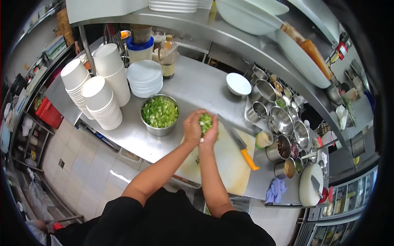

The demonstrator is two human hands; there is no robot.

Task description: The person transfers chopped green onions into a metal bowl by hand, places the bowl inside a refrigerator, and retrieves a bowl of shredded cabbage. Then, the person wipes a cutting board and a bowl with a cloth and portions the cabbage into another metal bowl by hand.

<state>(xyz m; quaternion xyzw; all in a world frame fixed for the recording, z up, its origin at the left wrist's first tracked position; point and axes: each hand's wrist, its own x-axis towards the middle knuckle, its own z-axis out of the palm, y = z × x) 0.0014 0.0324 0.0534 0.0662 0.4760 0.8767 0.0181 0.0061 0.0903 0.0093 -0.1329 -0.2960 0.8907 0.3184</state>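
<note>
Chopped green onion [205,123] is cupped between my left hand [193,128] and my right hand [211,133], above the upper left part of a pale cutting board [223,160]. Both hands have curved fingers pressed round the heap. Just left of them stands a round metal bowl [159,130] nearly full of chopped green onion [160,112]. A knife with an orange handle [248,159] lies on the board, right of my right hand, its blade pointing up and left. A few small scraps are on the board below my hands.
Stacked white tubs [101,102] and lids [144,78] stand left, near a bottle [168,57]. A white bowl [239,84] sits beyond the board. Several metal containers [281,121], a jar [264,139] and a purple cloth [276,190] are right. A metal shelf [193,26] hangs overhead.
</note>
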